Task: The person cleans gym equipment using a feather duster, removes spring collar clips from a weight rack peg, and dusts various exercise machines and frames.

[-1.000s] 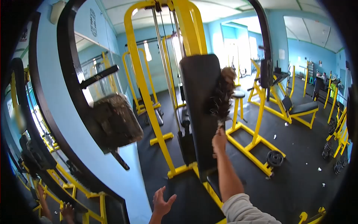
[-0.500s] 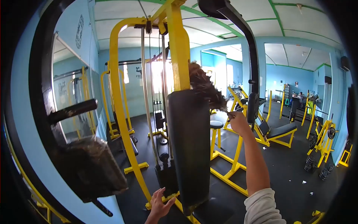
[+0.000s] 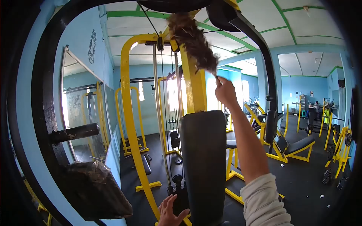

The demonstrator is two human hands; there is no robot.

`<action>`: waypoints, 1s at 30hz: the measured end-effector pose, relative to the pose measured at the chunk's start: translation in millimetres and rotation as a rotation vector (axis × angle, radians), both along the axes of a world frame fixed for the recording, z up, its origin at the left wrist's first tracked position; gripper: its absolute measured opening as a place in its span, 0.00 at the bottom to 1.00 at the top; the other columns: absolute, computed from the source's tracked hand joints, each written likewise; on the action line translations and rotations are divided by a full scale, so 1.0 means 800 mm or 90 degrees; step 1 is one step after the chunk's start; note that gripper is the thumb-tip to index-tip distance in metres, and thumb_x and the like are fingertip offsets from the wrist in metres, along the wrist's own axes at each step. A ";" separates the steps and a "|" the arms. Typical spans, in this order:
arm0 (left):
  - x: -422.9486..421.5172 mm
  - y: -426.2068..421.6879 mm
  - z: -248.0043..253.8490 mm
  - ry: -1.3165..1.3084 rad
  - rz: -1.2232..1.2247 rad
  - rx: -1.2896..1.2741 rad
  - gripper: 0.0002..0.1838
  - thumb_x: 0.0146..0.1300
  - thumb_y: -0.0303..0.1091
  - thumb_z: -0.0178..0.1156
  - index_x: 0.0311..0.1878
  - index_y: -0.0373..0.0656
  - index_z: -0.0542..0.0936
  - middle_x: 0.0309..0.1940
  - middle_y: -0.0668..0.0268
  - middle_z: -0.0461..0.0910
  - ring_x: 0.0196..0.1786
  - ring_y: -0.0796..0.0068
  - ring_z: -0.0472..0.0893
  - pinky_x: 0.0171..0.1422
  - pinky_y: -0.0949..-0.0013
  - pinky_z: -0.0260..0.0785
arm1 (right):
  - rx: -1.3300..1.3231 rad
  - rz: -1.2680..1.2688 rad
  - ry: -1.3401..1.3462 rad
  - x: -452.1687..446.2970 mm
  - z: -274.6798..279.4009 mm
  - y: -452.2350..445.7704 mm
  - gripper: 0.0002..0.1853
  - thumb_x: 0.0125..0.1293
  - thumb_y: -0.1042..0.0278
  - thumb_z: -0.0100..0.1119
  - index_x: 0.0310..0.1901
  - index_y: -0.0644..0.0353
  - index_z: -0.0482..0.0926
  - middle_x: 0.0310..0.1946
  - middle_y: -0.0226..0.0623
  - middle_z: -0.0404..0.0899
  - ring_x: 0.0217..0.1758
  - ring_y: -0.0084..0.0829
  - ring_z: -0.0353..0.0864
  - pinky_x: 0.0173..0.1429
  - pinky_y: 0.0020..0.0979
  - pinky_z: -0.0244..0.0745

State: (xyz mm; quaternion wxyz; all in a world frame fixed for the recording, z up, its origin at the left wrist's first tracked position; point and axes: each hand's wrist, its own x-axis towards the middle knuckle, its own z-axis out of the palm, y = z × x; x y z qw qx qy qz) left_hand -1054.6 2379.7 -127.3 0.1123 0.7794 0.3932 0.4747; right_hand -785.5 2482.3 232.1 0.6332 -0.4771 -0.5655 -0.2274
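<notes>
My right hand [image 3: 227, 93] is closed around the handle of a brown feather duster [image 3: 194, 43]. The duster's feathers lie in front of the upper part of a yellow upright post [image 3: 194, 90] on a gym machine; whether they touch it I cannot tell. Below, a black padded backrest [image 3: 202, 162] stands against the post. Low down, left of the backrest, my left hand [image 3: 171, 211] is empty, its fingers apart, near the dark weight stack [image 3: 180, 197].
A black curved machine arm with a handle [image 3: 77, 132] and a plastic-wrapped pad [image 3: 96, 188] is close on the left. Another black arm [image 3: 269, 75] hangs at right. Behind stand a mirror [image 3: 85, 109], benches [image 3: 298, 145] and weight plates [image 3: 347, 139]. White scraps [image 3: 321, 196] lie on the floor.
My right hand has raised the feather duster from beside the backrest's top to the upper post. The view has tilted upward. My left hand remains low, with its fingers spread.
</notes>
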 end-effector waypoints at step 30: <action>-0.041 0.012 -0.082 -0.082 -0.065 -0.023 0.37 0.56 0.53 0.64 0.64 0.47 0.65 0.61 0.53 0.65 0.64 0.50 0.63 0.66 0.49 0.54 | 0.042 -0.609 -0.141 0.033 0.145 -0.200 0.13 0.55 0.72 0.48 0.41 0.55 0.79 0.39 0.49 0.81 0.45 0.50 0.81 0.50 0.47 0.75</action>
